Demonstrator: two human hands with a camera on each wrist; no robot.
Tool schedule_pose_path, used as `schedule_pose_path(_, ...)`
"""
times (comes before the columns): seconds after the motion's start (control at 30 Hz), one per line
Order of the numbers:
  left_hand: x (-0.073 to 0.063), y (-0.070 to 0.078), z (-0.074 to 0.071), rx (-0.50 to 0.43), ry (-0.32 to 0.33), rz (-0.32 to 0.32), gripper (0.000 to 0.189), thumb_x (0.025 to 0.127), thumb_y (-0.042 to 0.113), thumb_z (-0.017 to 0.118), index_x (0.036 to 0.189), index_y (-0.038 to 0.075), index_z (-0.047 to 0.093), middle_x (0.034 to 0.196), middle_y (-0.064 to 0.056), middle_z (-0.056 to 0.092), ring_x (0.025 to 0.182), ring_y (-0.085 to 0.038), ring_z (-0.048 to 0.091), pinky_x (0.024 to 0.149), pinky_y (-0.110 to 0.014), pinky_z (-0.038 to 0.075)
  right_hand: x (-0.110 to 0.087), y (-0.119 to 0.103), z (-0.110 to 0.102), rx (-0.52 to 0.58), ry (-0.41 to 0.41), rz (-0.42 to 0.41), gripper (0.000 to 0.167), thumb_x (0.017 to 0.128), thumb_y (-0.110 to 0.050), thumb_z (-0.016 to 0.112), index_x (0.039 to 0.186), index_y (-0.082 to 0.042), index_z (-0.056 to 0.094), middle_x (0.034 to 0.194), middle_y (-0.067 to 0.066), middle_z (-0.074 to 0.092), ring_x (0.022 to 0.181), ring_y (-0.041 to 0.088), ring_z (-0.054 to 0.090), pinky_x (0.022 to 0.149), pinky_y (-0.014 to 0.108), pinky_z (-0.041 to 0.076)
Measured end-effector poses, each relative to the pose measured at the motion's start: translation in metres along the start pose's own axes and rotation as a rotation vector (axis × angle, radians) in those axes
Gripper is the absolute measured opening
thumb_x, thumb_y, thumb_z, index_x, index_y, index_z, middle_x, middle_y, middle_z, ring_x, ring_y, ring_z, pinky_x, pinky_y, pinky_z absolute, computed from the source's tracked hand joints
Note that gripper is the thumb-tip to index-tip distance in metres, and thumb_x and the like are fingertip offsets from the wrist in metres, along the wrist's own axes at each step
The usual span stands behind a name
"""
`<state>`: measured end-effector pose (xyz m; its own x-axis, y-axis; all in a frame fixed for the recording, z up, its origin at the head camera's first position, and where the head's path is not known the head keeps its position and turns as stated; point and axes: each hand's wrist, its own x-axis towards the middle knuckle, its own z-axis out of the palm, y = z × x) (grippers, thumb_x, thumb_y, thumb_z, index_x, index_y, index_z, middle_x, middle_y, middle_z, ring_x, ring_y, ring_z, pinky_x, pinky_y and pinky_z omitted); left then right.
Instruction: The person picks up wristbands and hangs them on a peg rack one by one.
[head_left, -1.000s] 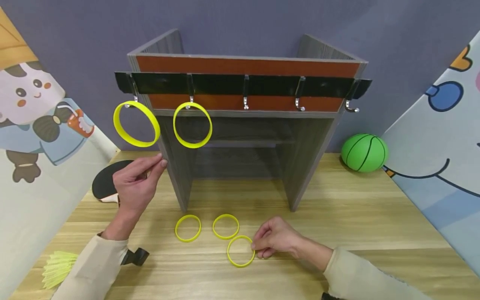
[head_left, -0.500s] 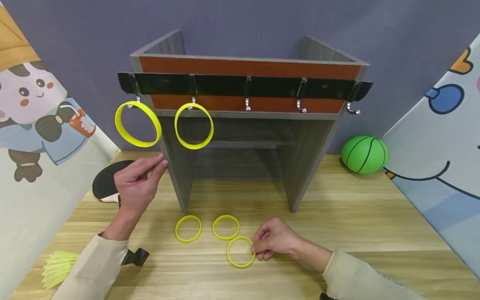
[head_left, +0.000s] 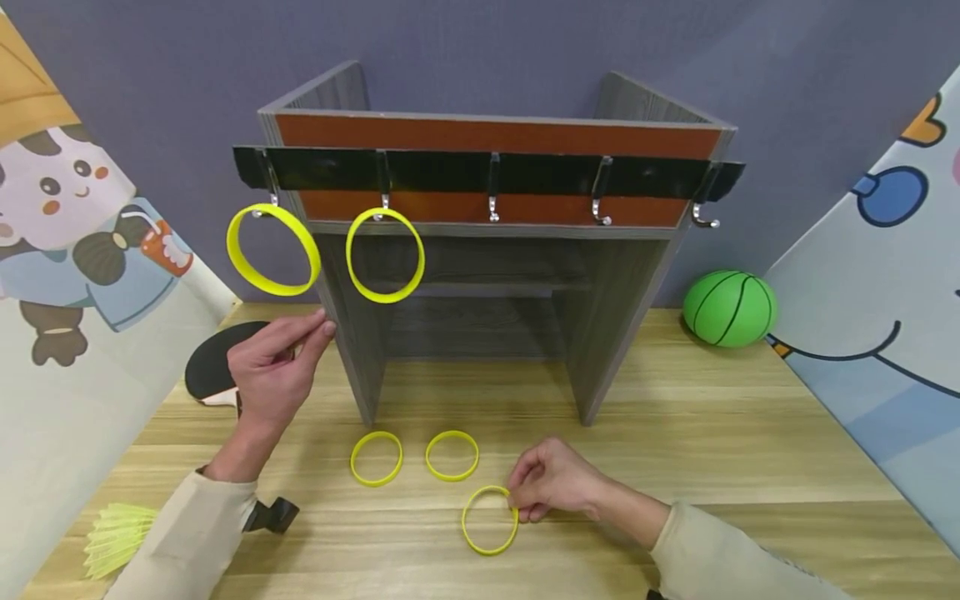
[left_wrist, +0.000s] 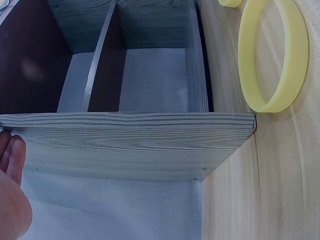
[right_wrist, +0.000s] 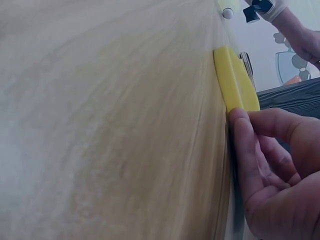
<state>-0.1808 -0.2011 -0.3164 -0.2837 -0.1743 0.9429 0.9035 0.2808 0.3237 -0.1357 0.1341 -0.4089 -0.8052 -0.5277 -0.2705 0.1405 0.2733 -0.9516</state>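
Observation:
My right hand [head_left: 557, 482] pinches a yellow ring [head_left: 490, 554] by its right edge, low over the wooden table. In the right wrist view, the thumb and fingertips meet on this ring [right_wrist: 231, 82]. At the left side of the grey hook rack [head_left: 487, 229], my left hand [head_left: 273, 367] holds the front edge of the side panel [left_wrist: 125, 120] with its fingertips. Two more yellow rings lie flat on the table, a left ring [head_left: 352, 457] and a middle ring [head_left: 427, 461]. From the two leftmost hooks hang a first ring [head_left: 311, 250] and a second ring [head_left: 349, 258].
Three bare hooks stay on the black bar [head_left: 547, 173], including the middle hook [head_left: 493, 204]. A green ball [head_left: 729, 308] sits at the back right. A table tennis bat [head_left: 210, 367] lies behind my left hand, and a yellow shuttlecock [head_left: 116, 537] is at the front left.
My right hand has drawn its ring slightly toward me and to the right, away from the middle ring. The left hand has stayed at the panel.

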Motion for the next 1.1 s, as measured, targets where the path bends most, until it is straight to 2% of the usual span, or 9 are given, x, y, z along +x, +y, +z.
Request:
schedule_pose_path(0.5,-0.001,-0.001,-0.002,-0.007,-0.002,0.003,0.019,0.077,0.001,0.078,0.082,-0.016,0.069,0.075,-0.020,0.068,0.051,-0.005,0.037,0.050,-0.017,0.023,-0.010,0.007,-0.013,-0.019,-0.055,-0.064,0.010,0.075,0.004,0.071,0.082,0.009,0.065,0.065,0.015,0.063,0.057,0.022,0.064,0.053,0.033,0.053)
schedule_pose_path(0.83,0.001,0.006,0.001,0.005,-0.005,0.002,0.027,0.079,0.010,0.078,0.082,-0.016,0.069,0.074,-0.019,0.068,0.051,-0.006,0.038,0.050,-0.017,0.023,-0.020,0.008,-0.030,0.017,-0.061,-0.085,0.014,0.077,0.004,0.070,0.086,0.012,0.064,0.069,0.017,0.064,0.058,0.020,0.063,0.055,0.032,0.053)
schedule_pose_path(1.1,-0.002,-0.004,-0.004,0.004,-0.005,0.009,0.021,0.077,0.004,0.079,0.082,-0.014,0.070,0.074,-0.018,0.068,0.050,-0.005,0.035,0.049,-0.016,0.022,-0.022,-0.001,-0.044,0.054,-0.021,-0.114,0.010,0.078,0.005,0.069,0.086,0.010,0.065,0.071,0.018,0.064,0.058,0.019,0.063,0.056,0.032,0.054)
